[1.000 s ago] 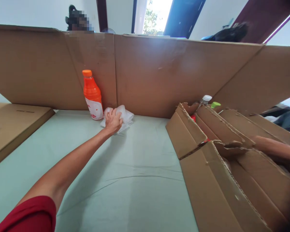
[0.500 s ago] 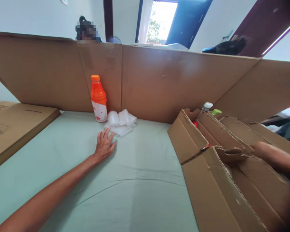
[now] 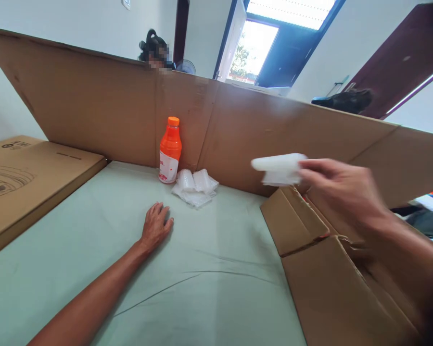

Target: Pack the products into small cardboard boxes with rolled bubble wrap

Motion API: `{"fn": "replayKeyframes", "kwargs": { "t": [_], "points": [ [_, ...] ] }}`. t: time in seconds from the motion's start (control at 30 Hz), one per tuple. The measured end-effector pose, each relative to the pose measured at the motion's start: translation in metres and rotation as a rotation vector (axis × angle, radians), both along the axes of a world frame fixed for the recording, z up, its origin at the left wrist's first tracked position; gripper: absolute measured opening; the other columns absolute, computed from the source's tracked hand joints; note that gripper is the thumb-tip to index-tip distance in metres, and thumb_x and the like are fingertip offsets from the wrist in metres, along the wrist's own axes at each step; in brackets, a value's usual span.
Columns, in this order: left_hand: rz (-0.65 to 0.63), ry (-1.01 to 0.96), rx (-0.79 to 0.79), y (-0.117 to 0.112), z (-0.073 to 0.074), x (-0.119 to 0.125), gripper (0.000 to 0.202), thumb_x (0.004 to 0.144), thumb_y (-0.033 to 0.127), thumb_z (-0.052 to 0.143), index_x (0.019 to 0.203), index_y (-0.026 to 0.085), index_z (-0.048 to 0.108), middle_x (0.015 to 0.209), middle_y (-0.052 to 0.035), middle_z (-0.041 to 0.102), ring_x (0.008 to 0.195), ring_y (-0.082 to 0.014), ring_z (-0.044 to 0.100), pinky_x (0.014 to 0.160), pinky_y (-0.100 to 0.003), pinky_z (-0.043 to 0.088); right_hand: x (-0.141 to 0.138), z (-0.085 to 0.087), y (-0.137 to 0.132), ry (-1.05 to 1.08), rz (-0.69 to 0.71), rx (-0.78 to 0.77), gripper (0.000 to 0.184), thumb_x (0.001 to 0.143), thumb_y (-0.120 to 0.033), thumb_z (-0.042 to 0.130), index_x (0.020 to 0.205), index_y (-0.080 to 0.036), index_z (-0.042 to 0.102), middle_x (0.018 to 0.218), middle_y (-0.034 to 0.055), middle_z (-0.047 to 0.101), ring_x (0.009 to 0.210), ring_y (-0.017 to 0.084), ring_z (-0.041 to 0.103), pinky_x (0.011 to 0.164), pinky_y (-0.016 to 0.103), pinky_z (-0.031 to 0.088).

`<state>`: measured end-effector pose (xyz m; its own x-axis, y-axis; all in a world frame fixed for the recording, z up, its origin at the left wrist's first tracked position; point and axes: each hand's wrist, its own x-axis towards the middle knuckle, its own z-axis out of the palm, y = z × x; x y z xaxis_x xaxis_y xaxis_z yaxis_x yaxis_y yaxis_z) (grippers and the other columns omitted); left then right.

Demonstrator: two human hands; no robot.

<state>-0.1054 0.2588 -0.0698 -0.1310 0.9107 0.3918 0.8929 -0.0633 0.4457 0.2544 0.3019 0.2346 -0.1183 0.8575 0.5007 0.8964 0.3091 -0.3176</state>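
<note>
My left hand [image 3: 155,229] lies flat and open on the pale green sheet [image 3: 94,230], a little short of a small heap of clear plastic cups [image 3: 196,185]. An orange bottle [image 3: 169,150] with an orange cap stands upright just left of the heap, against the cardboard wall [image 3: 260,139]. My right hand [image 3: 341,190], blurred by motion, is raised above the open cardboard box [image 3: 332,283] on the right and pinches a white plastic piece [image 3: 278,168] that sticks out to the left.
A flat cardboard carton [image 3: 25,178] lies at the left edge. Behind the cardboard wall a person's head [image 3: 155,48] shows, and beyond it an open doorway [image 3: 248,55]. The box's torn flaps [image 3: 292,221] jut toward the middle of the sheet.
My left hand let go of the plastic heap, drew back and settled flat on the sheet. My right hand came up out of the box holding a white plastic piece.
</note>
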Motion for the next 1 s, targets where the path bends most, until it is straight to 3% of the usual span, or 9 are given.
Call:
{"fn": "replayKeyframes", "kwargs": {
  "t": [0.07,0.17,0.3,0.4,0.53,0.67,0.8,0.9,1.0],
  "points": [
    [0.003,-0.008,0.007,0.001,-0.001,-0.001,0.036,0.090,0.028,0.053,0.122,0.017,0.064,0.137,-0.0164,0.059,0.136,-0.0351,0.047,0.115,-0.052,0.038,-0.057,-0.034,0.034,-0.002,0.080,-0.061,0.038,0.088,-0.028,0.055,0.121,-0.017,0.068,0.116,0.0128,0.073,0.100,0.027,0.069,0.091,0.043,0.053],
    [-0.001,-0.009,0.006,0.003,0.000,0.000,0.035,0.089,0.026,0.053,0.119,0.016,0.066,0.135,-0.0172,0.061,0.135,-0.0354,0.048,0.115,-0.052,0.039,-0.128,-0.090,0.068,-0.308,0.094,-0.077,0.047,0.089,-0.023,0.052,0.134,-0.015,0.059,0.142,0.0178,0.059,0.124,0.033,0.058,0.101,0.048,0.045],
    [-0.018,-0.002,-0.009,0.003,0.001,0.001,0.033,0.088,0.025,0.054,0.116,0.015,0.068,0.134,-0.0171,0.062,0.135,-0.0350,0.048,0.115,-0.051,0.038,-0.178,-0.147,0.087,-0.667,0.274,-0.249,0.054,0.087,-0.026,0.060,0.140,-0.015,0.055,0.154,0.0185,0.046,0.135,0.034,0.048,0.106,0.048,0.038],
    [-0.014,-0.001,-0.024,0.004,0.001,0.001,0.032,0.087,0.024,0.055,0.115,0.014,0.069,0.134,-0.0169,0.062,0.136,-0.0345,0.046,0.116,-0.050,0.036,-0.189,-0.159,0.093,-0.712,0.348,-0.346,0.047,0.086,-0.030,0.064,0.132,-0.022,0.064,0.150,0.0145,0.052,0.130,0.032,0.053,0.102,0.045,0.040],
    [-0.026,0.009,-0.049,0.003,0.006,-0.002,0.034,0.087,0.025,0.054,0.115,0.014,0.070,0.133,-0.0175,0.062,0.135,-0.0341,0.047,0.114,-0.049,0.037,-0.175,-0.133,0.075,-0.689,0.330,-0.380,0.039,0.092,-0.027,0.055,0.129,-0.025,0.068,0.151,0.0130,0.050,0.128,0.031,0.056,0.101,0.046,0.039],
    [-0.092,0.022,-0.066,-0.005,0.010,-0.008,0.040,0.088,0.028,0.048,0.113,0.006,0.069,0.129,-0.0249,0.061,0.127,-0.0388,0.052,0.110,-0.054,0.039,-0.118,-0.083,0.015,-0.584,0.356,-0.351,0.030,0.092,-0.029,0.057,0.117,-0.025,0.074,0.147,0.0093,0.056,0.125,0.028,0.059,0.105,0.046,0.037],
    [-0.088,0.174,-0.029,-0.001,-0.003,-0.018,0.042,0.091,0.037,0.043,0.110,0.008,0.068,0.125,-0.0217,0.062,0.125,-0.0354,0.053,0.110,-0.051,0.040,-0.002,-0.035,-0.046,-0.325,0.296,-0.188,0.024,0.089,-0.028,0.059,0.104,-0.021,0.077,0.134,0.0090,0.066,0.117,0.024,0.064,0.103,0.041,0.043],
    [-0.054,0.268,-0.019,0.007,-0.019,-0.025,0.037,0.090,0.041,0.044,0.107,0.018,0.067,0.124,-0.0143,0.065,0.122,-0.0310,0.056,0.107,-0.048,0.043,0.117,-0.014,-0.090,-0.146,-0.086,-0.051,0.023,0.085,-0.021,0.058,0.096,-0.018,0.078,0.112,0.0073,0.075,0.103,0.020,0.068,0.094,0.033,0.049],
    [-0.061,0.349,-0.016,0.008,-0.030,-0.030,0.041,0.089,0.047,0.039,0.105,0.020,0.067,0.123,-0.0132,0.066,0.118,-0.0310,0.059,0.103,-0.046,0.046,0.227,-0.014,-0.130,-0.050,-0.560,-0.010,0.022,0.081,-0.014,0.059,0.090,-0.014,0.079,0.088,0.0066,0.077,0.077,0.015,0.067,0.077,0.027,0.049]
  ]
}}
